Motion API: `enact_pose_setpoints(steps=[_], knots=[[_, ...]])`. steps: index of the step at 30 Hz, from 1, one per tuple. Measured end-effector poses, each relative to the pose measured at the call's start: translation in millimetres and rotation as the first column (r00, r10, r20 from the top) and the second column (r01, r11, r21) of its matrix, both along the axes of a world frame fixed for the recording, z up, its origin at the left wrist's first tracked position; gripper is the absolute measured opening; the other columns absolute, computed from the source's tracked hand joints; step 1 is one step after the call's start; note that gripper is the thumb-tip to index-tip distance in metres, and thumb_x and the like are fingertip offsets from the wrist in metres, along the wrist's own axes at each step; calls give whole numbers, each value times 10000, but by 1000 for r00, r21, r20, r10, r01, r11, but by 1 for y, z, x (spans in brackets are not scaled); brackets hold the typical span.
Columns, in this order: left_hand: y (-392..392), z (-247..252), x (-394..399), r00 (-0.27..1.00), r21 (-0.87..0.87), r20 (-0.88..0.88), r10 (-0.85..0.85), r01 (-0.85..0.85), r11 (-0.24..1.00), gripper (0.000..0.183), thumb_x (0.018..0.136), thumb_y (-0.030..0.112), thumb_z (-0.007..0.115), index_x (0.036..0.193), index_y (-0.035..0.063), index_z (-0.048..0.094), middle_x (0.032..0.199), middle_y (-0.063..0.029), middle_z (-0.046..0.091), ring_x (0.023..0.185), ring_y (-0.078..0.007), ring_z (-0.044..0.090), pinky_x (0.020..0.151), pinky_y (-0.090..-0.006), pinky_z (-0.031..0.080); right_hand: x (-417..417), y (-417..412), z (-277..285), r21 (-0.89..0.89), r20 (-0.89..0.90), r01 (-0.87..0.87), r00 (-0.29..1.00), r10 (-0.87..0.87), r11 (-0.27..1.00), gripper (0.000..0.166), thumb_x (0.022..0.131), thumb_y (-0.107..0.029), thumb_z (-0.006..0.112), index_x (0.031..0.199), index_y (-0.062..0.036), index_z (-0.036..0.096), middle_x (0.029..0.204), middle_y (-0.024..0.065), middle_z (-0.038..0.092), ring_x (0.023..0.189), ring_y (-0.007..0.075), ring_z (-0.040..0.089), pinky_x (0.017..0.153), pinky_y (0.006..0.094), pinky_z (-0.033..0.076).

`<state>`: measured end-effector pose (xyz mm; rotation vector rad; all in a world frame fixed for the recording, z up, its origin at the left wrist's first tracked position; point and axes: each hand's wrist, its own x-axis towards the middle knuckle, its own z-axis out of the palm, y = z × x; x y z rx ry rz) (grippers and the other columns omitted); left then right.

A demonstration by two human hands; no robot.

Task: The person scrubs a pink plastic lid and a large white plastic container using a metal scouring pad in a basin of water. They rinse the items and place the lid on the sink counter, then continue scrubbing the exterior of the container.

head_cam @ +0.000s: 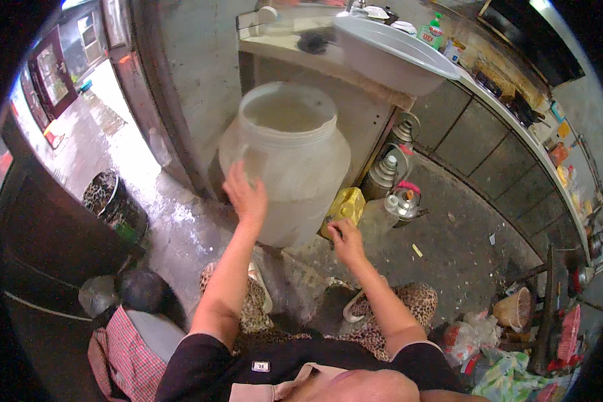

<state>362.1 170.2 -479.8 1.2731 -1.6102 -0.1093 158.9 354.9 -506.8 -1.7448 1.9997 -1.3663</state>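
Note:
A large translucent white plastic barrel [291,171] stands on the floor in front of me, its round mouth uncovered. A line partway up its wall suggests contents inside. My left hand [246,193] is at the barrel's left side with the fingers spread; whether it touches the wall is unclear. Lower and to the right, my right hand [347,242] has its fingers curled in front of a yellow plastic container [349,202]. Blur hides whether anything small is in those fingers. Just right of the yellow container is a clear plastic jug [379,215].
Metal kettles [407,203] and vacuum flasks [386,171] line the cabinet's foot. A white basin [382,55] overhangs the counter [281,47]. At left stands a dark bucket [115,201] near a doorway. Plastic bags [470,336] and a small basket [512,309] lie at lower right.

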Motion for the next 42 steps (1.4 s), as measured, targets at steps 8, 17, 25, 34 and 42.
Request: enact_pose_setpoints(steps=[8, 17, 25, 34, 42], knots=[[102, -44, -20, 808, 358, 158, -568, 489, 795, 425, 877, 223, 610, 1270, 83, 530, 1263, -192, 531, 1198, -385, 488, 976, -470, 429, -22, 55, 22, 123, -58, -78, 995, 86, 989, 128, 876, -156, 659, 952, -53, 655, 905, 130, 596, 750, 315, 589, 678, 387, 479], [131, -60, -4, 545, 690, 102, -832, 564, 454, 383, 891, 268, 599, 1209, 54, 588, 1141, -181, 618, 1045, -348, 603, 891, -440, 482, -30, 58, -7, 234, 46, -139, 990, 132, 962, 167, 876, -205, 660, 960, -61, 660, 922, 134, 607, 839, 332, 600, 730, 404, 476], [140, -34, -1, 508, 742, 141, -850, 514, 431, 396, 891, 269, 607, 1203, 26, 589, 1091, -184, 646, 1003, -353, 626, 868, -415, 496, -31, 53, -12, 216, 101, -199, 978, 181, 956, 150, 870, -195, 632, 910, -51, 639, 906, 157, 602, 884, 351, 594, 779, 416, 471], [98, -57, -31, 432, 760, 187, -882, 506, 409, 396, 901, 299, 593, 1222, 68, 585, 1110, -162, 635, 1038, -339, 608, 891, -434, 482, -38, 43, -19, 235, 130, -82, 990, 53, 968, 180, 853, -204, 664, 971, -68, 654, 903, 136, 619, 847, 341, 612, 756, 405, 489], [60, -27, -34, 749, 148, 253, -612, 595, 790, 300, 897, 199, 613, 1172, 78, 626, 1142, -161, 628, 1068, -336, 591, 905, -437, 467, -43, -54, 34, -152, 288, 193, 947, -143, 970, 282, 849, -184, 693, 1073, -23, 636, 979, 130, 646, 913, 275, 635, 820, 345, 490]])
